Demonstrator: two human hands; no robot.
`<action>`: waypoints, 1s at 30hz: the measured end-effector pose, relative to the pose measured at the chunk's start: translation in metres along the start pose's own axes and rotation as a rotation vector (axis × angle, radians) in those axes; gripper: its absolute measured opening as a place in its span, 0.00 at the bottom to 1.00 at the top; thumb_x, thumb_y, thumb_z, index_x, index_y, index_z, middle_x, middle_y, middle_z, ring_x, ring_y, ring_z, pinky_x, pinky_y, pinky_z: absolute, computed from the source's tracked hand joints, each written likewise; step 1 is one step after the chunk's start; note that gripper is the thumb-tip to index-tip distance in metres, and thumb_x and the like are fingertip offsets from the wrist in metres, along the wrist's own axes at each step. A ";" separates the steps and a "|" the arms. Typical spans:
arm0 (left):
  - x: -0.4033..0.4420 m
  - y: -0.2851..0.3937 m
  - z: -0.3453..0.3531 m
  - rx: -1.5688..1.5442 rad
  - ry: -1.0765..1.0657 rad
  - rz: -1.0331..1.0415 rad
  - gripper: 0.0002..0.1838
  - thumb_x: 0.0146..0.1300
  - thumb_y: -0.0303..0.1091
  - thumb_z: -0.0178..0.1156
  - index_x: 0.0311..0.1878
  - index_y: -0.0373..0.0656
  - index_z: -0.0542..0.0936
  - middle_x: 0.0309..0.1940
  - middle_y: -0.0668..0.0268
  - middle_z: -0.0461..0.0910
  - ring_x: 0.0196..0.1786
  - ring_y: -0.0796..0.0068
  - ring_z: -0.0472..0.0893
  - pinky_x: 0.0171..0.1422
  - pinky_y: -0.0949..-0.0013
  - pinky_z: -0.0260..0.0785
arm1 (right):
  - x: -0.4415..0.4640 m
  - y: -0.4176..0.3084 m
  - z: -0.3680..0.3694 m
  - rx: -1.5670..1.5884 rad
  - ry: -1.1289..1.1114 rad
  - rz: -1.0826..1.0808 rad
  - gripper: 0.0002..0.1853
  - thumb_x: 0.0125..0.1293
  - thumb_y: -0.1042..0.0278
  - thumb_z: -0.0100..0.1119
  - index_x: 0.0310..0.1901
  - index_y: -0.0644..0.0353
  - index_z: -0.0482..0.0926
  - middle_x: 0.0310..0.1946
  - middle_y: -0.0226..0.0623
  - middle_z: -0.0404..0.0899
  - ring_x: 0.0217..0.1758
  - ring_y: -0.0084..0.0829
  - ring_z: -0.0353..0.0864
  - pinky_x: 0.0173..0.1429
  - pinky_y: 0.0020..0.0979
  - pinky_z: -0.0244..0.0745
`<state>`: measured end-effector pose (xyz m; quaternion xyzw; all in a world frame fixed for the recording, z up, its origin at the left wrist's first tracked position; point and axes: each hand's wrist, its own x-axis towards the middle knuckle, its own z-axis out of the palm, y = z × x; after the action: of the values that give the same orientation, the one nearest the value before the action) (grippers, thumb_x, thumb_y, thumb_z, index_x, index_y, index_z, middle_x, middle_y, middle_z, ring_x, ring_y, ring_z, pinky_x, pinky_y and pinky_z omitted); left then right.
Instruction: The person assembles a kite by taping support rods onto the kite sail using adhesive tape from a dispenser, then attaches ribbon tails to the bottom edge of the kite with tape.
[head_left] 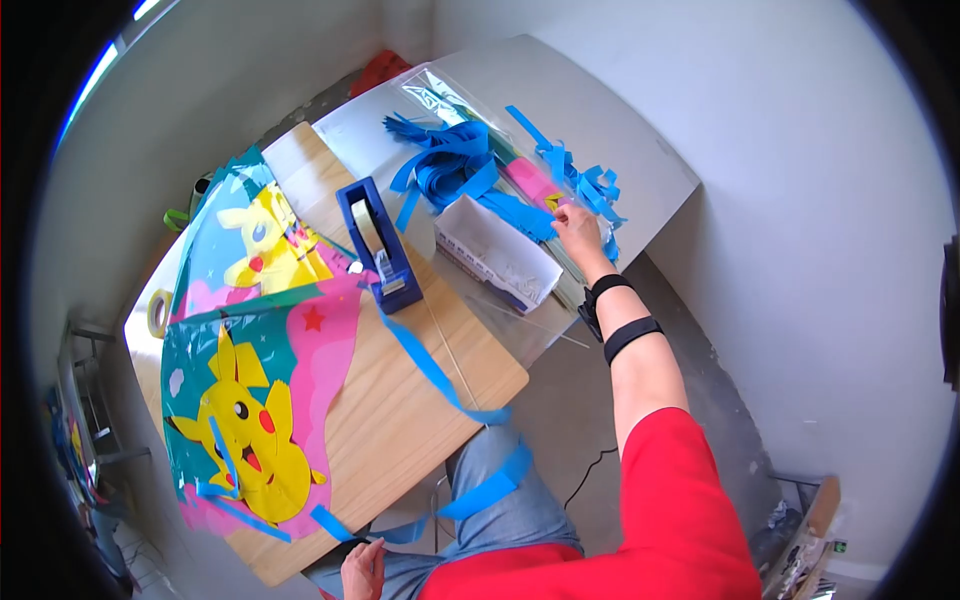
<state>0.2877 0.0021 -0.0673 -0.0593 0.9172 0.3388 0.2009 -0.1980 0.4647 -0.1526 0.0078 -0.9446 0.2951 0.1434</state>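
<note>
My right hand (582,240) reaches over the far table, fingers pinched together at the blue strips (525,215) and a pink rolled piece (532,182) in clear plastic. What the fingertips hold is hidden. Low in the view, my left hand (362,572) is curled by the wooden table's front edge, close to one end of a long blue ribbon (490,485); its grip is unclear. That ribbon runs from beside the tape dispenser (382,245) across the table and drapes over my leg. A plastic kite sheet (250,420) with yellow cartoon figures covers the table's left side.
A white open box (497,245) stands between the dispenser and my right hand. A heap of blue strips (455,165) lies behind it, with cut pieces (590,185) to the right. A tape roll (158,312) rests at the left edge. The wooden board's corner (515,378) juts out.
</note>
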 end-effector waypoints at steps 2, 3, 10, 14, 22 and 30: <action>0.001 -0.003 0.004 0.079 -0.017 0.044 0.11 0.70 0.31 0.54 0.51 0.40 0.81 0.38 0.53 0.81 0.40 0.52 0.80 0.45 0.57 0.73 | 0.012 0.003 0.014 -0.075 -0.027 -0.026 0.12 0.51 0.69 0.72 0.37 0.61 0.82 0.34 0.45 0.84 0.41 0.45 0.83 0.47 0.42 0.77; 0.006 0.006 0.001 0.048 -0.032 -0.012 0.12 0.68 0.31 0.56 0.52 0.40 0.81 0.39 0.47 0.81 0.43 0.43 0.80 0.46 0.52 0.73 | 0.016 0.000 0.018 -0.100 -0.004 -0.070 0.15 0.49 0.66 0.74 0.37 0.61 0.82 0.35 0.46 0.83 0.42 0.46 0.83 0.48 0.42 0.77; 0.030 0.026 0.000 0.017 -0.065 0.017 0.11 0.66 0.29 0.56 0.50 0.39 0.81 0.36 0.47 0.79 0.41 0.45 0.79 0.44 0.53 0.72 | 0.031 0.002 0.047 -0.261 -0.127 -0.041 0.09 0.54 0.64 0.70 0.33 0.59 0.83 0.36 0.42 0.83 0.42 0.46 0.82 0.48 0.44 0.76; 0.039 0.031 -0.003 0.038 -0.081 0.016 0.11 0.66 0.29 0.57 0.50 0.39 0.81 0.37 0.47 0.79 0.42 0.46 0.79 0.45 0.53 0.72 | 0.033 0.000 0.035 -0.264 -0.072 -0.061 0.09 0.57 0.61 0.66 0.33 0.57 0.85 0.34 0.40 0.84 0.42 0.45 0.82 0.46 0.44 0.74; 0.082 0.071 -0.024 -0.185 -0.060 0.107 0.10 0.63 0.22 0.58 0.46 0.37 0.82 0.34 0.56 0.83 0.38 0.53 0.83 0.42 0.60 0.74 | -0.001 -0.083 -0.056 0.154 0.516 -0.244 0.05 0.63 0.72 0.63 0.32 0.62 0.78 0.39 0.40 0.82 0.36 0.36 0.81 0.39 0.34 0.77; 0.194 0.193 -0.049 -0.445 -0.139 0.410 0.13 0.71 0.28 0.53 0.55 0.38 0.80 0.39 0.57 0.84 0.44 0.63 0.84 0.49 0.65 0.75 | -0.061 -0.131 -0.068 0.370 0.321 -0.253 0.05 0.66 0.71 0.62 0.37 0.63 0.77 0.40 0.42 0.81 0.32 0.33 0.81 0.34 0.31 0.76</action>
<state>0.0474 0.1228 0.0028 0.1080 0.7975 0.5679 0.1726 -0.1085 0.3904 -0.0427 0.1050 -0.8312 0.4400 0.3231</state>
